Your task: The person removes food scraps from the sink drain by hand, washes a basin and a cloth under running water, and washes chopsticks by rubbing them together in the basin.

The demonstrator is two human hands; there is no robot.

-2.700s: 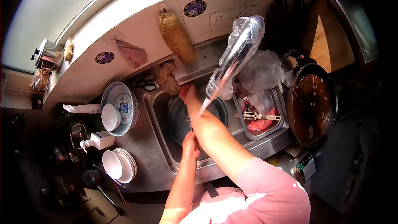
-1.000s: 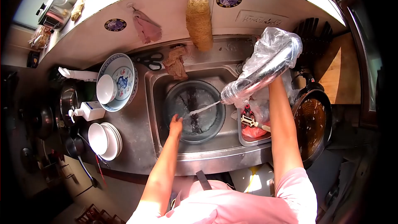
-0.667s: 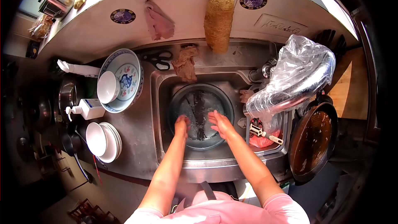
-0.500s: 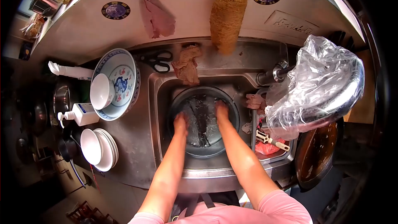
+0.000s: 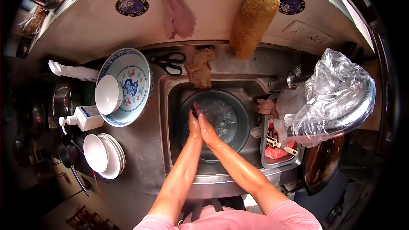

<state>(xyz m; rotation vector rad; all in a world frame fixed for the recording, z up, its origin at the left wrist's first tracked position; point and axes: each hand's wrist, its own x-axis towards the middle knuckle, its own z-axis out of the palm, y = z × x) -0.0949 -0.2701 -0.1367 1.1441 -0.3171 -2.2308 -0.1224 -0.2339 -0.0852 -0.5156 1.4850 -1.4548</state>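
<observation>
A grey round basin (image 5: 243,134) of water stands in the sink (image 5: 168,153), its surface rippled and flecked with bubbles. Over the basin's left half, my left hand (image 5: 194,125) and my right hand (image 5: 207,130) are pressed palm to palm, wet, fingers pointing away from me. Pinched between them is a bundle of dark chopstick-like sticks (image 5: 194,112); only one dark end shows near the fingertips, and the palms hide the rest. A brown rag (image 5: 199,69) hangs over the sink's back rim, just beyond the basin.
Left of the sink are a large patterned bowl (image 5: 145,89) holding a white bowl (image 5: 109,95), a pump bottle (image 5: 87,118) and stacked white dishes (image 5: 96,153). Scissors (image 5: 169,62) lie behind. At right, a plastic bag (image 5: 336,89) hangs over a caddy (image 5: 279,161) with a peeler.
My hands were apart at the basin's two sides, with the dark sticks lying in the water between them. Now they have come together at the left, around the sticks. The view has shifted slightly.
</observation>
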